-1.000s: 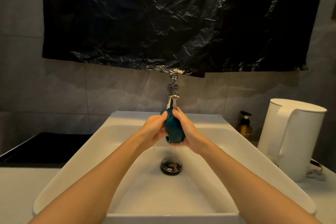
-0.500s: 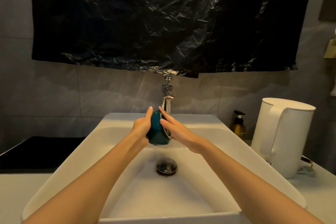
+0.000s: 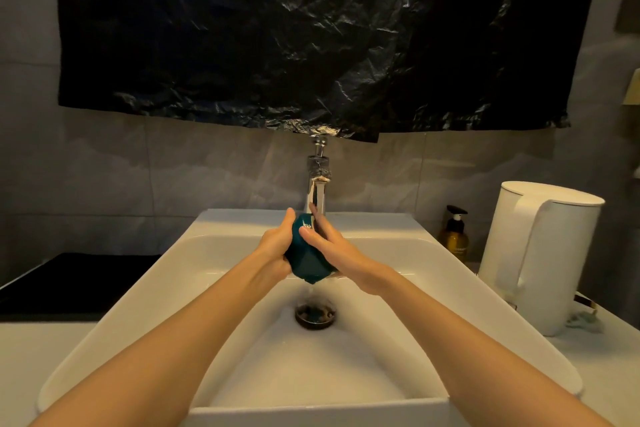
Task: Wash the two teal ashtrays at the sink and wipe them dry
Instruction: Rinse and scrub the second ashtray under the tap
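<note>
A teal ashtray (image 3: 306,262) stands on edge between both hands, under the chrome faucet (image 3: 318,184), above the white sink (image 3: 450,274). Water runs off its lower edge toward the drain (image 3: 315,315). My left hand (image 3: 275,246) grips the ashtray from the left, thumb along its top edge. My right hand (image 3: 332,246) lies against the ashtray's right face with fingers straight, fingertips near the spout. Only one ashtray is in view.
A white electric kettle (image 3: 540,256) stands on the counter right of the sink, with an amber pump bottle (image 3: 454,236) behind it. A black cooktop (image 3: 69,284) lies to the left. Black plastic sheeting (image 3: 311,38) hangs on the wall above the faucet.
The ashtray has shifted slightly left and turned between my hands. My right hand's fingers have straightened and slid across its face. The view has tilted a little.
</note>
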The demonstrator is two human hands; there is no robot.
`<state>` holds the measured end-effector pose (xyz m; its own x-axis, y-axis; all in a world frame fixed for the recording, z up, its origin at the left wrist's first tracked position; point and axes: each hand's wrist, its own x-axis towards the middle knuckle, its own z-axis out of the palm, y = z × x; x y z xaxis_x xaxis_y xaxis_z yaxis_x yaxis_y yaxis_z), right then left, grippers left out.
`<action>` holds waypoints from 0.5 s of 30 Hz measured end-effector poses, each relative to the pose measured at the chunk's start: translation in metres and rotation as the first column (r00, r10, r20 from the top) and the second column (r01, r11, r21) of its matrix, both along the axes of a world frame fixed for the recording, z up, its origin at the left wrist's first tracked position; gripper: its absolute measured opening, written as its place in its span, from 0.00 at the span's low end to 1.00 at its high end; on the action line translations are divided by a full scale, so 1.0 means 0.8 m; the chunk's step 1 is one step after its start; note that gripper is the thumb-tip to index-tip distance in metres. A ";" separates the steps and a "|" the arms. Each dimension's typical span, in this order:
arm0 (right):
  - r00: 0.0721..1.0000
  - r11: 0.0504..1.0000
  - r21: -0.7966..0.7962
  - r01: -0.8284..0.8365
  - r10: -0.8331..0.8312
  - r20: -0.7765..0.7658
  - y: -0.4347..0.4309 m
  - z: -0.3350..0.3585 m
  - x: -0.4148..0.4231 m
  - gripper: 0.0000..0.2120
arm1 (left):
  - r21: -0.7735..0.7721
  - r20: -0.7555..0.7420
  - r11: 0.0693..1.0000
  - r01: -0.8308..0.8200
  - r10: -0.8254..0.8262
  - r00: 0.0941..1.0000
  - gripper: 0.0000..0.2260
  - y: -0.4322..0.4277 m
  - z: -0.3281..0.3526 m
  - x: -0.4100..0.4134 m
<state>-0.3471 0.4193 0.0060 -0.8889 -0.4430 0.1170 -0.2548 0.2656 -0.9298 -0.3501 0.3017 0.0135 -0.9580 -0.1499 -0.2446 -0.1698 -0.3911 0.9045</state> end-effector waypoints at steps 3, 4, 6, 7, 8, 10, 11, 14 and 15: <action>0.993 0.992 -0.063 0.111 -0.113 -0.026 -0.014 -0.004 -0.003 0.18 | 0.039 -0.015 0.999 0.033 -0.032 0.999 0.18 0.004 -0.001 -0.001; 0.980 0.977 -0.096 0.191 -0.194 -0.031 -0.020 -0.006 -0.006 0.11 | 0.050 -0.030 0.998 0.043 -0.041 0.999 0.17 0.005 -0.002 -0.002; 0.942 0.938 -0.106 0.331 -0.335 -0.021 -0.030 -0.008 -0.012 0.10 | 0.059 -0.034 0.997 0.049 -0.048 0.998 0.16 0.008 -0.003 -0.004; 0.926 0.922 -0.091 0.376 -0.379 -0.008 -0.033 -0.009 -0.013 0.13 | 0.047 -0.033 0.998 0.052 -0.050 0.998 0.16 0.010 -0.004 -0.005; 0.916 0.913 -0.078 0.401 -0.402 0.006 -0.033 -0.010 -0.015 0.16 | 0.026 -0.031 0.998 0.058 -0.057 0.998 0.17 0.011 -0.005 -0.005; 0.923 0.921 -0.068 0.384 -0.384 0.015 -0.029 -0.014 -0.019 0.18 | 0.002 -0.032 0.998 0.056 -0.056 0.998 0.18 0.013 -0.006 -0.005; 0.938 0.935 -0.080 0.346 -0.347 -0.003 -0.026 -0.016 -0.018 0.19 | -0.002 -0.035 0.999 0.048 -0.048 0.998 0.18 0.012 -0.006 -0.006; 0.961 0.966 -0.092 0.241 -0.251 -0.118 -0.022 -0.021 -0.020 0.25 | -0.021 -0.039 1.000 0.019 -0.019 0.999 0.16 0.010 -0.002 -0.005; 0.955 0.961 -0.102 0.255 -0.267 -0.128 -0.024 -0.021 -0.020 0.24 | -0.030 -0.039 0.999 0.015 -0.016 0.999 0.15 0.010 -0.001 -0.005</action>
